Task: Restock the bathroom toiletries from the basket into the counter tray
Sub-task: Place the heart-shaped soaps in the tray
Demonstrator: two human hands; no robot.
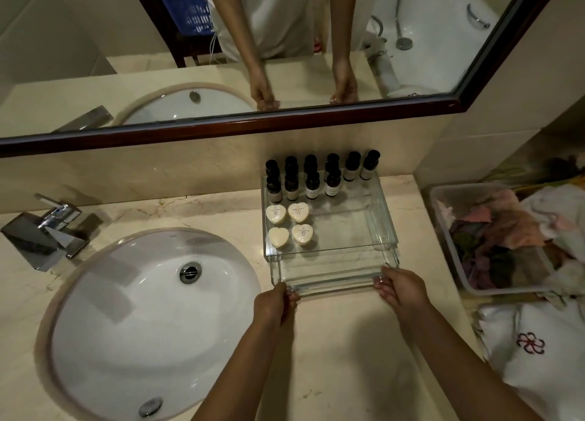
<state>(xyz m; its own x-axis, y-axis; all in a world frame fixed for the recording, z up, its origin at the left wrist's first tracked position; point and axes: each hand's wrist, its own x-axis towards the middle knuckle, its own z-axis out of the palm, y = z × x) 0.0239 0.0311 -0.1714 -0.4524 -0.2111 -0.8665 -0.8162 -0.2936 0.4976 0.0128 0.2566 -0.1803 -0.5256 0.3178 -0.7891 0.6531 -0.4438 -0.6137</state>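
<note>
A clear acrylic tray [384,211] stands on the marble counter against the back wall. Several small dark-capped bottles [311,180] stand in rows at its far end. Several heart-shaped soaps [289,226] lie in its left part. The tray's right half holds nothing. My left hand [275,303] grips the tray's near left corner. My right hand [400,286] grips the near right corner. A blue basket [186,9] shows only as a reflection in the mirror.
A round white sink [148,322] with a chrome tap [47,230] lies left of the tray. A clear plastic tub [443,227] of coloured cloths and white towels [538,357] sit at the right. The framed mirror [240,126] spans the wall above.
</note>
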